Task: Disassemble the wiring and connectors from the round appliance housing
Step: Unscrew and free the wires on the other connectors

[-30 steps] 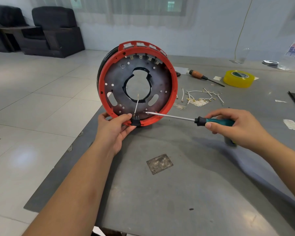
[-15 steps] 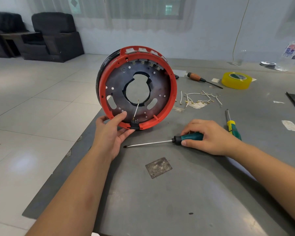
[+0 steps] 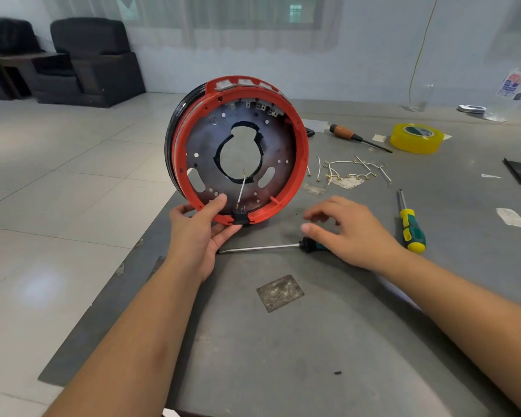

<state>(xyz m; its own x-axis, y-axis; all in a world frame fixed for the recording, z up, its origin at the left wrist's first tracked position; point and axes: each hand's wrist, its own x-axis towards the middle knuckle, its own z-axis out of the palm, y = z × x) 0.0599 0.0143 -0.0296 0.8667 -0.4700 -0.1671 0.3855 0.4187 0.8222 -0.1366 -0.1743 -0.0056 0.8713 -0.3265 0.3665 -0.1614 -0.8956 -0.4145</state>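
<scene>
Risk first: round red-rimmed appliance housing (image 3: 238,145), dark metal plate inside, stands on edge at the near-left part of the grey worktop (image 3: 313,341), propped only by the left hand (image 3: 197,233). Left thumb presses the inner face near the bottom rim, fingers curl behind; a clamp on the rim, but a light one. Could roll or tip off the table edge just left of the housing if that hold slackens.

Right hand (image 3: 348,233) hovers right of the housing, fingers apart and loosely bent, holding nothing, above the teal-handled long screwdriver (image 3: 271,247) lying flat just in front of the housing. Shaft tip sits close to the left palm; a careless sweep could jab it.

Thin white wire (image 3: 241,188) rises from the black connector block (image 3: 240,215) at the housing's bottom rim. Could snap or leave its terminal behind if yanked. Loose white wires (image 3: 349,170) lie right of the housing; green-and-yellow screwdriver (image 3: 411,227) farther right.
</scene>
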